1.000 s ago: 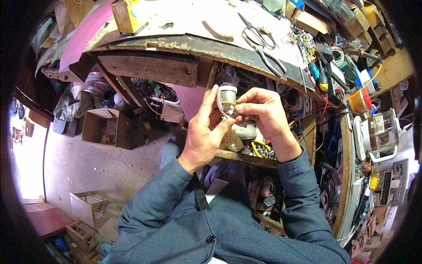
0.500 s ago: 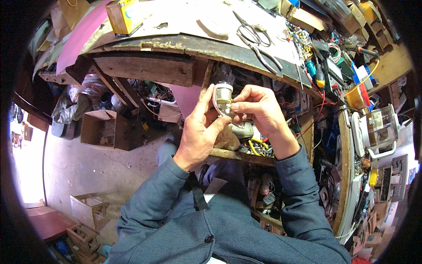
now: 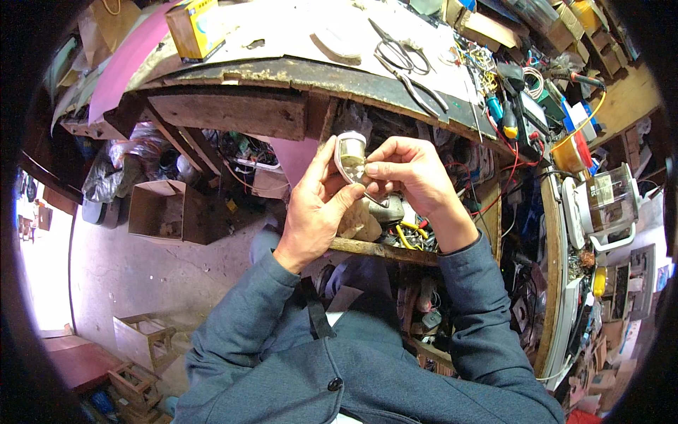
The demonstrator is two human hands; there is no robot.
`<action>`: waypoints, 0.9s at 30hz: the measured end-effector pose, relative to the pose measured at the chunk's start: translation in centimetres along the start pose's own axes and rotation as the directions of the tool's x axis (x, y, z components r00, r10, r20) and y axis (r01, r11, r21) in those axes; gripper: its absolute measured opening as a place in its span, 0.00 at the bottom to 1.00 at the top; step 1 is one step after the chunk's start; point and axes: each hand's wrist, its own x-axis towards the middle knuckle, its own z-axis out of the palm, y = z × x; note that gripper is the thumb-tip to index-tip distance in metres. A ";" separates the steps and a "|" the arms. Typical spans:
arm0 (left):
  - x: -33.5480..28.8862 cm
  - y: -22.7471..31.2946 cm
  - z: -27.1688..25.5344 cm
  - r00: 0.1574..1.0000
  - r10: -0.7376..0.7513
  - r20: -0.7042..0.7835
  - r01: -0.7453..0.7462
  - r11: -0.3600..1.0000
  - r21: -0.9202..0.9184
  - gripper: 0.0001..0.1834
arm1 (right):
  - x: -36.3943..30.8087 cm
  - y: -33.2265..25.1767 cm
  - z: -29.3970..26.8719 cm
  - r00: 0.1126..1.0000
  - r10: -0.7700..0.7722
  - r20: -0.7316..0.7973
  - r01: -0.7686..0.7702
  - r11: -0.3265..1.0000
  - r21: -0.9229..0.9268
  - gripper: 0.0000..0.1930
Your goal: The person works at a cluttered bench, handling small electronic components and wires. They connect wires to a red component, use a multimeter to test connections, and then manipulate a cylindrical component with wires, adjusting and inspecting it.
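Observation:
Above an open drawer, both hands hold a small see-through cylinder (image 3: 352,150) with a white rim and a thin curved pale strip along its left side. My left hand (image 3: 314,212) grips it from the left, thumb near its lower end. From the right, my right hand (image 3: 409,173) pinches at its lower part, thumb against the fingertips. What lies inside that pinch is hidden. Below the hands, the drawer holds yellow-handled pliers (image 3: 412,233) among small loose parts, and a crumpled tan lump (image 3: 359,222).
On the bench lie scissors (image 3: 400,55), dark-handled pliers (image 3: 417,88) and a white curved piece (image 3: 335,46); a yellow box (image 3: 195,32) stands left. Screwdrivers (image 3: 508,120), wires and a clear jug (image 3: 609,201) crowd the right. A cardboard box (image 3: 159,210) sits on the floor.
Both hands and the cylinder have shifted slightly left in the picture; the bench things moved left a little too. The grip looks the same.

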 end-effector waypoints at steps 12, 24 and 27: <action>-0.1 -0.4 -0.2 1.000 0.029 0.004 -0.029 0.998 0.048 0.40 | -0.1 -0.1 0.3 0.997 -0.063 0.033 0.065 0.996 -0.060 0.06; 0.2 -0.4 -0.5 1.000 0.002 0.009 -0.002 1.000 0.014 0.39 | -0.4 -0.6 0.3 0.998 -0.063 0.014 0.064 0.981 -0.183 0.06; 0.3 -0.4 -0.5 1.000 -0.012 0.017 0.013 0.999 -0.049 0.38 | -0.5 -0.6 0.5 0.993 -0.119 0.003 0.118 0.974 -0.195 0.06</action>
